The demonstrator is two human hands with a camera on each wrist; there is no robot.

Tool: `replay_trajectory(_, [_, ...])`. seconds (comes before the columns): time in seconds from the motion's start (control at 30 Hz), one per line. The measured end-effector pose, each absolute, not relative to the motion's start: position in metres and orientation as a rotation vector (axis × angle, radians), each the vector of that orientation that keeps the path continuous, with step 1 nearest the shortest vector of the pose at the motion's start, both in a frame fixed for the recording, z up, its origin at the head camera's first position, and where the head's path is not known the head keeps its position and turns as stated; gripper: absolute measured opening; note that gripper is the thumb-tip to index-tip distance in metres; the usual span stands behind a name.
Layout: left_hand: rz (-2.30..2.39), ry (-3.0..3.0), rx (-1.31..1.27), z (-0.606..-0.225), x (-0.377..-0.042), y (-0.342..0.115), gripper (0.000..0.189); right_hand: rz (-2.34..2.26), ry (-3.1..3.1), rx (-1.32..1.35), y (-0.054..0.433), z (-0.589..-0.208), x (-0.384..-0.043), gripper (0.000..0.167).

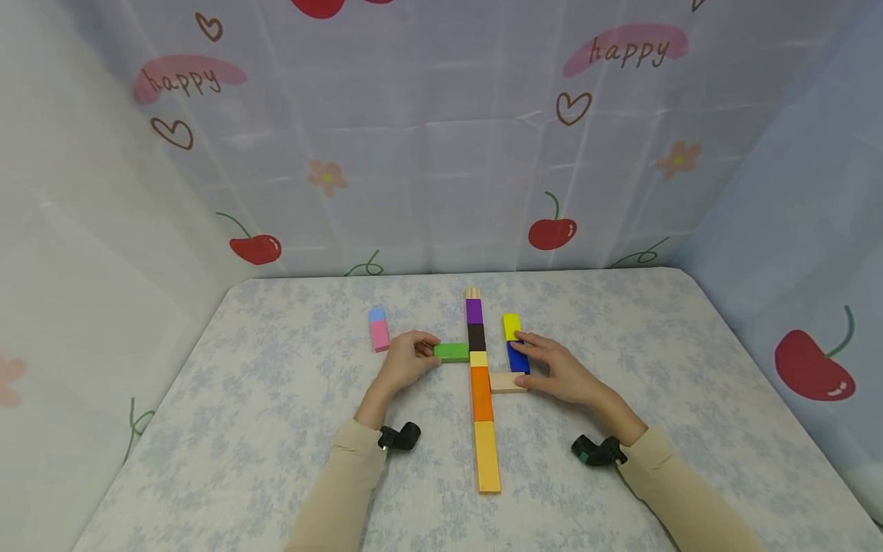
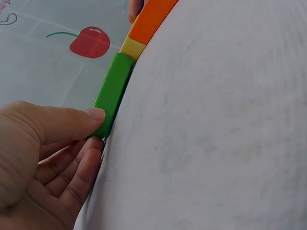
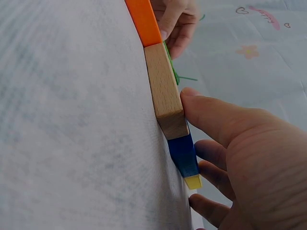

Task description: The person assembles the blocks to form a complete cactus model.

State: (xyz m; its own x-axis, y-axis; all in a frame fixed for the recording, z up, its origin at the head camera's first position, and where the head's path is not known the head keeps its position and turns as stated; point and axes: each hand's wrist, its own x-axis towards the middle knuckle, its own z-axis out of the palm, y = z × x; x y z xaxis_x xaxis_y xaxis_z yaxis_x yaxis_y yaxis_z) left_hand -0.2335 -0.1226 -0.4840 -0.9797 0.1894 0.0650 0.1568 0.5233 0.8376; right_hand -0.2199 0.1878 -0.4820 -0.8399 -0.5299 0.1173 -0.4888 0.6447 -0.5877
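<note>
A vertical line of blocks lies flat on the table, with a purple block (image 1: 474, 311), a dark brown one (image 1: 477, 337), a small pale yellow one (image 1: 478, 359), an orange one (image 1: 482, 395) and a long yellow one (image 1: 487, 458). My left hand (image 1: 408, 358) pinches the outer end of a green block (image 2: 113, 91), whose other end meets the line's left side. On the right, a plain wooden block (image 3: 163, 81) juts from the orange block. My right hand (image 1: 560, 369) rests its thumb on that wooden block and a fingertip by the blue block (image 1: 518, 357), below a bright yellow one (image 1: 510, 326).
Left of the line lie a pink block (image 1: 379, 336) and a light blue block (image 1: 375, 314), end to end. Thin pale sticks (image 1: 472, 293) sit at the line's top. A printed curtain (image 1: 428, 153) hangs behind the patterned tablecloth (image 1: 262, 429).
</note>
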Motion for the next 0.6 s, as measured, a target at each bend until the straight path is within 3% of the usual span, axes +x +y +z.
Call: replay_trajectory(0.6, [1.483,2.727,0.289,-0.4884,-0.2329,-0.1205,0.026,-0.979,2.781,-0.866,0.1878,-0.482,-0.22,0.062])
